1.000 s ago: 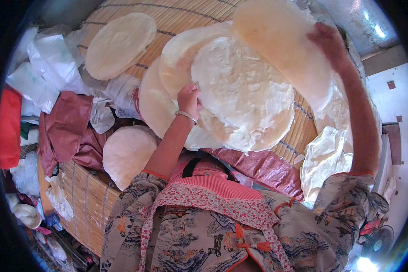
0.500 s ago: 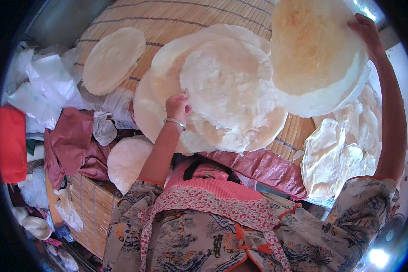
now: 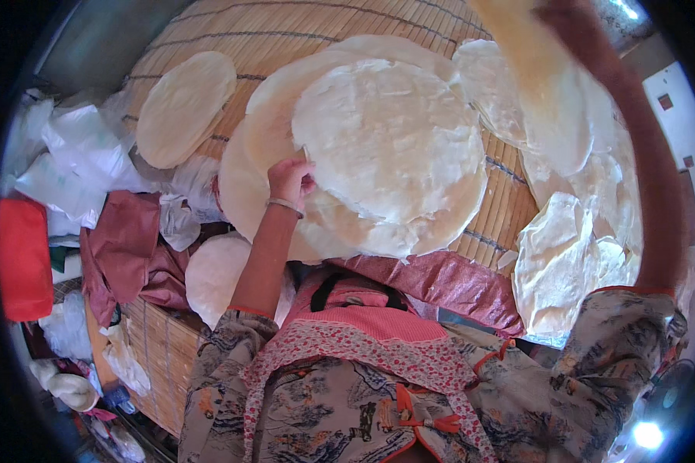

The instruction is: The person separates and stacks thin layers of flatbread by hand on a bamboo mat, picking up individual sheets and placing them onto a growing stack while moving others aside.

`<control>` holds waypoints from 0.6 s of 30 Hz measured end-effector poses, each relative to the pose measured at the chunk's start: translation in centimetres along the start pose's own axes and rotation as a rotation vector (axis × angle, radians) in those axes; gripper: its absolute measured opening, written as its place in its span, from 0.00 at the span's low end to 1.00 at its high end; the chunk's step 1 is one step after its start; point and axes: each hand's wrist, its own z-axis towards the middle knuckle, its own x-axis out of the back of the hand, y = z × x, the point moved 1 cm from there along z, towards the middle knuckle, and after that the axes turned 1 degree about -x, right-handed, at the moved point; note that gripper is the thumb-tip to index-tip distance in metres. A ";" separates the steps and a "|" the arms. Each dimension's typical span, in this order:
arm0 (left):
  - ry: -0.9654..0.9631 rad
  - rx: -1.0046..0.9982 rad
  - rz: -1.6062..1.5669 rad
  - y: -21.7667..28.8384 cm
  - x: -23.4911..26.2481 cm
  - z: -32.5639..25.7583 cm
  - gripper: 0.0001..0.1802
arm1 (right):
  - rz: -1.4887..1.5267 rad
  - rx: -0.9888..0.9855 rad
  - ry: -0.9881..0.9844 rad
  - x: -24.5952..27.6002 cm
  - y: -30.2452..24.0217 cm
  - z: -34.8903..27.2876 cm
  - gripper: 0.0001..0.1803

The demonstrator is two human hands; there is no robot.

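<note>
- Plainly, the left hand (image 3: 291, 179) pinches the rim of the top sheet (image 3: 386, 139), on a stack (image 3: 264, 139) near the front edge of the bamboo mat (image 3: 301, 21).
- The right hand (image 3: 565, 17), blurred, meets a tan sheet (image 3: 544, 85); its grip I cannot tell.
- Crumpled sheets (image 3: 552, 262) lie toward the front right corner.

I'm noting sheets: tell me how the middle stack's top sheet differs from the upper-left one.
The top sheet looks larger and whiter; the upper-left sheet looks smaller and tanner. The left hand pinches the top sheet's edge; the upper-left sheet lies untouched. Both look thin.
</note>
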 end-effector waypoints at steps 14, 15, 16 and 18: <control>-0.414 0.103 -0.614 3.4 -2.2 -0.9 0.12 | -0.661 0.228 -0.385 -25.7 5.3 -8.4 0.04; -0.423 0.107 -0.613 3.6 -2.4 -0.9 0.13 | -0.639 0.252 -0.370 -25.4 5.0 -7.8 0.04; -0.435 0.112 -0.611 3.9 -2.5 -1.0 0.13 | -0.617 0.275 -0.354 -25.1 4.6 -7.2 0.04; -0.469 0.097 -0.600 4.0 -3.0 -0.8 0.13 | -0.572 0.272 -0.318 -25.2 3.8 -6.6 0.05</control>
